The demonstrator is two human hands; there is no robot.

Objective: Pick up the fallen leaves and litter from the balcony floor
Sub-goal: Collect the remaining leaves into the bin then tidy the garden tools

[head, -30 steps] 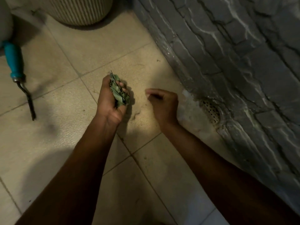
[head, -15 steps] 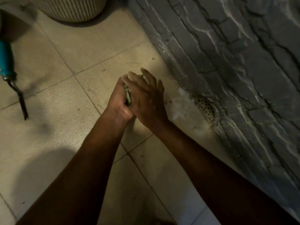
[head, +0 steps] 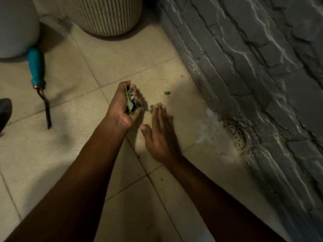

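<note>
- The right hand (head: 161, 135), left of the round perforated drain grate (head: 235, 135), is flat with its fingers straight and close together over the matte beige floor tiles (head: 70, 154). I cannot tell whether it touches them.
- The left hand (head: 123, 106), further left of the grate, is cupped, fingers curled round a wad of crumpled green leaves (head: 131, 102).
- A small ragged leaf scrap (head: 167, 93) lies on the tile up-left of the grate, near the rough grey stone wall (head: 244, 67).
- Far left of the grate lies a teal-handled tool (head: 35, 67) with a bent metal shank.
- Beyond stands a ribbed cream pot (head: 106, 14).
</note>
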